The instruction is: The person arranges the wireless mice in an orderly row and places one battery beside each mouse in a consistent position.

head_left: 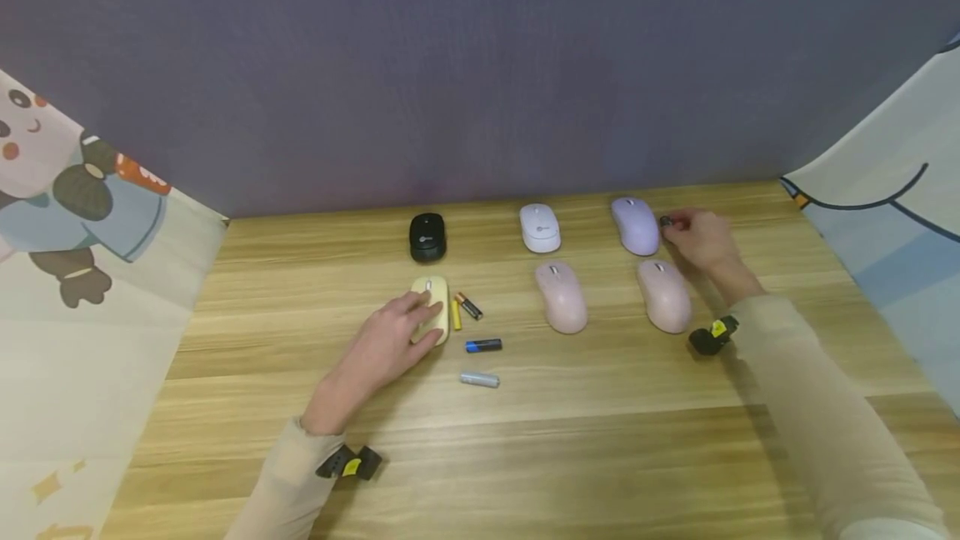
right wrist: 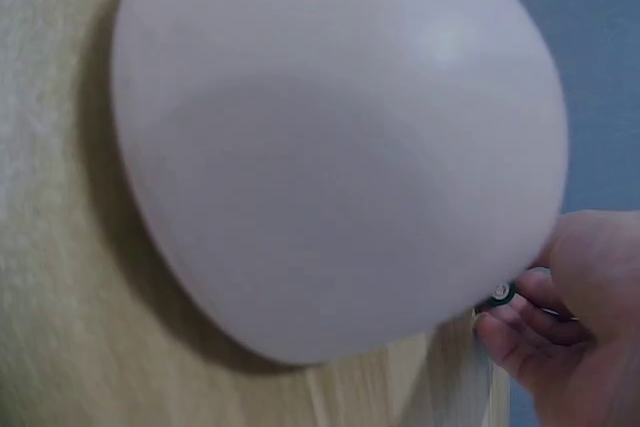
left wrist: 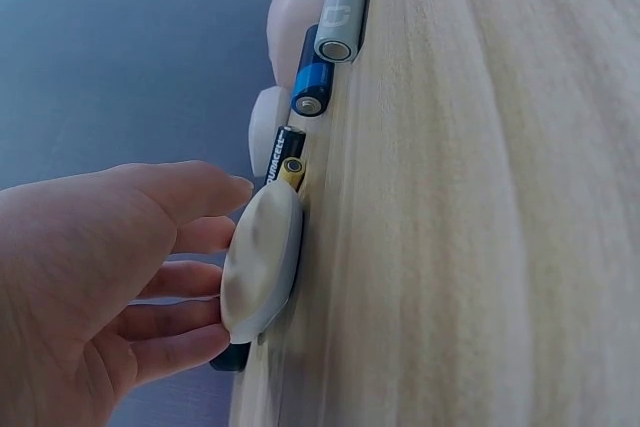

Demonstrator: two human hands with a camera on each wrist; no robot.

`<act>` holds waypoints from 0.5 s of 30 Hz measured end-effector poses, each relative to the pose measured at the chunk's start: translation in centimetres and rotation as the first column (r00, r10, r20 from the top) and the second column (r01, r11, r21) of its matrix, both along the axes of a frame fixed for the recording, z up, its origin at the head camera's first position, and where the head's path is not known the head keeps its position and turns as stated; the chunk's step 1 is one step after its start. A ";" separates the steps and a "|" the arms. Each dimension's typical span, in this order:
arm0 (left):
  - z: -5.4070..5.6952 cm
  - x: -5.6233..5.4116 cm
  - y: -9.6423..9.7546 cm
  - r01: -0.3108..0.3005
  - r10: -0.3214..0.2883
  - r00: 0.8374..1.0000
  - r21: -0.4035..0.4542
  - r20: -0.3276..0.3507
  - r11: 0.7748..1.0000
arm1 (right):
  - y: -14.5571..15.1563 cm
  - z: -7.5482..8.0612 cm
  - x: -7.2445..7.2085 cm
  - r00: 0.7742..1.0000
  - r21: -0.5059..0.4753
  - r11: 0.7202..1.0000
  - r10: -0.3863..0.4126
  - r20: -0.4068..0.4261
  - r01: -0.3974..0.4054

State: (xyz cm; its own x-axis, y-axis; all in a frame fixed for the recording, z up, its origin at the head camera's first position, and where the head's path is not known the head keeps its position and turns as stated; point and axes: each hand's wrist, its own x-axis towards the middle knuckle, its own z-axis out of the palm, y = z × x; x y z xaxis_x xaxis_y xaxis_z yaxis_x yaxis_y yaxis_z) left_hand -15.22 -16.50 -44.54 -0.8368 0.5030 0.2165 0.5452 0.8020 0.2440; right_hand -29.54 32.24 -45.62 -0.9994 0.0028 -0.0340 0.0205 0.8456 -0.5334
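Note:
My left hand (head_left: pixel 386 336) rests on the yellow computer mouse (head_left: pixel 438 323), its fairly straight fingers and thumb over the top. In the left wrist view the fingertips meet the shell's upper side. At the far right, my right hand (head_left: pixel 705 240) pinches a small dark battery (head_left: pixel 667 221) beside the purple mouse (head_left: pixel 636 226). That battery's green-rimmed end (right wrist: pixel 502 293) shows between the fingers in the right wrist view. Right of the yellow mouse lie a yellow battery (head_left: pixel 456 315), a black-and-copper battery (head_left: pixel 468 306), a blue-and-black battery (head_left: pixel 483 346) and a grey battery (head_left: pixel 480 379).
A black mouse (head_left: pixel 427 237) and a white mouse (head_left: pixel 540 228) stand in the back row. Two pink mice, one at the middle (head_left: pixel 562 298) and one at the right (head_left: pixel 664 297), sit in front. A dark panel (head_left: pixel 480 73) rises behind the wooden table (head_left: pixel 570 465).

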 end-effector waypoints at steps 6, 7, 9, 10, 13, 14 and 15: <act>0.0 0.0 0.0 0.001 -0.001 1.000 0.000 0.005 1.000 | -0.6 0.1 0.0 1.000 0.022 1.000 -0.012 -0.004 0.012; 0.0 0.0 0.0 0.002 -0.002 1.000 0.000 0.003 1.000 | -0.6 0.1 0.0 1.000 0.024 1.000 -0.014 -0.001 0.014; 0.1 0.1 0.0 0.004 -0.004 1.000 -0.001 0.000 1.000 | -0.6 0.0 0.0 1.000 0.030 0.999 -0.016 0.004 0.016; 0.1 0.1 0.0 0.004 -0.004 1.000 -0.001 -0.002 1.000 | -0.6 0.0 0.0 1.000 0.032 0.999 -0.017 0.007 0.017; 0.1 0.1 0.0 0.006 -0.006 1.000 0.001 -0.004 1.000 | -0.6 0.0 0.0 1.000 0.039 0.999 -0.014 0.013 0.013; 0.1 0.1 0.0 0.006 -0.006 1.000 0.002 -0.004 1.000 | -0.5 0.0 0.0 1.000 0.039 0.999 -0.014 0.014 0.013; 0.1 0.1 0.0 0.006 -0.006 1.000 0.002 -0.003 1.000 | -0.5 0.0 0.1 1.000 0.039 0.999 -0.015 0.014 0.015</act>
State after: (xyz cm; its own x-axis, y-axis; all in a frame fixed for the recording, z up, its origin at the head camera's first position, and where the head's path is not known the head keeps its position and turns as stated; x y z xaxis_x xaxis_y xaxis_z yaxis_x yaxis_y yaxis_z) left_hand -15.12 -16.53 -44.41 -0.8329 0.5078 0.2203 0.5511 0.7980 0.2440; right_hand -29.49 31.70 -45.59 -0.9987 0.0192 -0.0475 0.0404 0.8651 -0.4999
